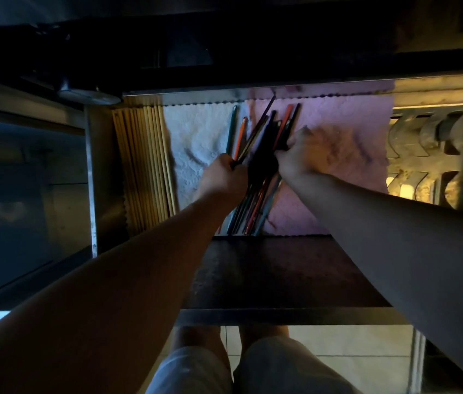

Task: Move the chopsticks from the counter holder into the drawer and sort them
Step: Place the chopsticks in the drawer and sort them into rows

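Note:
An open drawer (281,315) shows below me, lined with a white cloth (196,137) and a pink cloth (346,129). Several pale wooden chopsticks (145,163) lie side by side along its left side. A loose bunch of dark, orange and teal chopsticks (261,155) lies fanned over the middle. My left hand (221,179) grips one dark chopstick (256,132) that slants up to the right. My right hand (304,153) grips the right part of the bunch. The counter holder is not in view.
A steel counter edge (91,177) borders the drawer on the left. A metal rack with curved slots (423,155) stands to the right. The drawer's dark front panel (281,271) lies close to my body, with my knees and tiled floor (352,345) beneath.

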A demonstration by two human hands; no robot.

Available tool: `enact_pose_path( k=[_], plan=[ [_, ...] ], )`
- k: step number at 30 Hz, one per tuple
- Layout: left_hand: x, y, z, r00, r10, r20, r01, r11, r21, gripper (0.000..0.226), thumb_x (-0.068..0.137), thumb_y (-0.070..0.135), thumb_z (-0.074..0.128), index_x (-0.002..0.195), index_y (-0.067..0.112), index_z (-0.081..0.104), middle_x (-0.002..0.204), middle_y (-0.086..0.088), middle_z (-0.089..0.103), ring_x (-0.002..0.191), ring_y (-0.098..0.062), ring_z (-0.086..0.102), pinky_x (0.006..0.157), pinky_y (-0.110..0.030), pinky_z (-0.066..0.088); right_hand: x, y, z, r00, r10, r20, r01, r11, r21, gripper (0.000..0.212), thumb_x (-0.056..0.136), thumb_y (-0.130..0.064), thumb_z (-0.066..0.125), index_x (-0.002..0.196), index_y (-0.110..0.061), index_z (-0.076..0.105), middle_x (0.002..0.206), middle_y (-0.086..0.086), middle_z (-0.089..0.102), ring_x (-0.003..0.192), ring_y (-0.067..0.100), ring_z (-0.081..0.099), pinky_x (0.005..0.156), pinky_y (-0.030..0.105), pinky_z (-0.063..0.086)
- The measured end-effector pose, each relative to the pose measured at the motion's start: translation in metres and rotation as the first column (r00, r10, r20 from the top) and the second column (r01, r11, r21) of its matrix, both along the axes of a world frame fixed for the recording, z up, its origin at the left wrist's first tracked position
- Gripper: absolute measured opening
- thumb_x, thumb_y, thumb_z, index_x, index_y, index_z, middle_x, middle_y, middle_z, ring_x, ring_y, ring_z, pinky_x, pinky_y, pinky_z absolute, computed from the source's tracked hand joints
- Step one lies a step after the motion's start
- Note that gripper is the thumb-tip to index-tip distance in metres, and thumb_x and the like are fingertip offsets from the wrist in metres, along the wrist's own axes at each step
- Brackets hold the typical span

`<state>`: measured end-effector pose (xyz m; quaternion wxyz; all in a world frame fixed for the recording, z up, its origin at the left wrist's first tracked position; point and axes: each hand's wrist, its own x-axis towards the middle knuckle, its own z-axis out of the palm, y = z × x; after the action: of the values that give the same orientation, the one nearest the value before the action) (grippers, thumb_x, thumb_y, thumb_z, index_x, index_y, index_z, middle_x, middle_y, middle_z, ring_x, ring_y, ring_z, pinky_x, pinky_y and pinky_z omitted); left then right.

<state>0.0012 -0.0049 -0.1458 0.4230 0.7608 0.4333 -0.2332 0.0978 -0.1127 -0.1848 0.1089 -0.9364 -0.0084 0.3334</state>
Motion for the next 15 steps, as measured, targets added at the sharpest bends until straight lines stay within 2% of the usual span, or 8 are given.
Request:
enact_pose_path(
  k=[2, 5, 7, 9, 11, 12, 13, 15],
  plan=[
    [-0.002, -0.001, -0.001, 0.998, 0.057, 0.012, -0.057, 0.998, -0.036, 0.018, 0.093, 0.022, 0.049, 0.104, 0.012, 0.060, 0.085, -0.006, 0.061, 0.075, -0.023, 0.057, 0.059, -0.027, 0.039, 0.000, 0.005, 0.000, 0.998, -0.059, -0.012, 0.058, 0.998, -0.018, 0.048, 0.086, -0.029, 0.057, 0.126, -0.003, 0.053, 0.131, 0.020, 0.051, 0.121, 0.034, 0.050, 0.101, 0.043, 0.043],
    [-0.003, -0.006, -0.005, 0.994, 0.103, 0.035, -0.100, 0.993, -0.065, 0.016, 0.088, 0.020, 0.058, 0.100, 0.015, 0.067, 0.082, -0.007, 0.067, 0.071, -0.022, 0.061, 0.055, -0.024, 0.041, -0.002, 0.005, 0.006, 0.966, -0.259, 0.012, 0.257, 0.961, 0.100, 0.050, 0.076, -0.031, 0.057, 0.119, -0.006, 0.060, 0.124, 0.015, 0.060, 0.114, 0.030, 0.057, 0.096, 0.036, 0.048],
    [-0.003, -0.011, -0.008, 0.997, 0.063, 0.048, -0.060, 0.997, -0.055, 0.021, 0.085, 0.019, 0.064, 0.105, 0.017, 0.072, 0.088, -0.007, 0.071, 0.078, -0.024, 0.065, 0.060, -0.026, 0.046, -0.001, 0.001, 0.010, 0.942, -0.333, 0.035, 0.321, 0.928, 0.191, 0.033, 0.084, -0.027, 0.055, 0.109, -0.007, 0.065, 0.111, 0.009, 0.064, 0.099, 0.023, 0.060, 0.080, 0.024, 0.044],
    [-0.002, -0.016, -0.010, 0.998, 0.018, 0.058, -0.017, 1.000, -0.022, 0.025, 0.086, 0.024, 0.066, 0.109, 0.020, 0.072, 0.088, -0.006, 0.071, 0.083, -0.025, 0.067, 0.063, -0.027, 0.047, -0.006, -0.003, 0.017, 0.915, -0.402, 0.037, 0.376, 0.882, 0.285, 0.022, 0.091, -0.024, 0.052, 0.100, -0.011, 0.066, 0.098, 0.006, 0.063, 0.088, 0.020, 0.060, 0.072, 0.022, 0.041],
    [0.000, -0.019, -0.013, 0.998, -0.037, 0.050, 0.034, 0.997, 0.064, 0.026, 0.087, 0.030, 0.062, 0.111, 0.022, 0.071, 0.093, -0.008, 0.072, 0.087, -0.029, 0.067, 0.068, -0.032, 0.052, -0.012, -0.007, 0.019, 0.856, -0.515, -0.051, 0.488, 0.770, 0.411, 0.013, 0.090, -0.025, 0.050, 0.083, -0.025, 0.062, 0.086, 0.003, 0.063, 0.080, 0.023, 0.065, 0.075, 0.034, 0.055],
    [0.002, -0.021, -0.014, 0.997, -0.070, 0.035, 0.065, 0.991, 0.114, 0.027, 0.089, 0.032, 0.059, 0.111, 0.022, 0.070, 0.095, -0.009, 0.072, 0.089, -0.030, 0.067, 0.071, -0.035, 0.053, -0.015, -0.010, 0.020, 0.812, -0.571, -0.116, 0.557, 0.701, 0.446, 0.015, 0.089, -0.026, 0.050, 0.076, -0.029, 0.057, 0.079, 0.002, 0.062, 0.073, 0.024, 0.066, 0.072, 0.041, 0.058],
    [0.004, -0.022, -0.015, 0.995, -0.099, 0.020, 0.095, 0.983, 0.156, 0.027, 0.090, 0.032, 0.057, 0.112, 0.020, 0.068, 0.098, -0.010, 0.071, 0.091, -0.030, 0.066, 0.072, -0.036, 0.053, -0.017, -0.012, 0.022, 0.774, -0.609, -0.175, 0.610, 0.643, 0.463, 0.019, 0.089, -0.024, 0.049, 0.072, -0.030, 0.055, 0.072, 0.000, 0.060, 0.064, 0.022, 0.064, 0.067, 0.042, 0.058],
    [0.009, -0.023, -0.018, 0.989, -0.150, 0.004, 0.146, 0.966, 0.212, 0.025, 0.093, 0.028, 0.054, 0.113, 0.017, 0.066, 0.102, -0.011, 0.070, 0.094, -0.031, 0.066, 0.070, -0.035, 0.049, -0.018, -0.016, 0.029, 0.724, -0.639, -0.261, 0.664, 0.543, 0.513, 0.024, 0.093, -0.017, 0.050, 0.072, -0.027, 0.056, 0.063, -0.001, 0.055, 0.050, 0.016, 0.055, 0.054, 0.031, 0.050]
  ],
)
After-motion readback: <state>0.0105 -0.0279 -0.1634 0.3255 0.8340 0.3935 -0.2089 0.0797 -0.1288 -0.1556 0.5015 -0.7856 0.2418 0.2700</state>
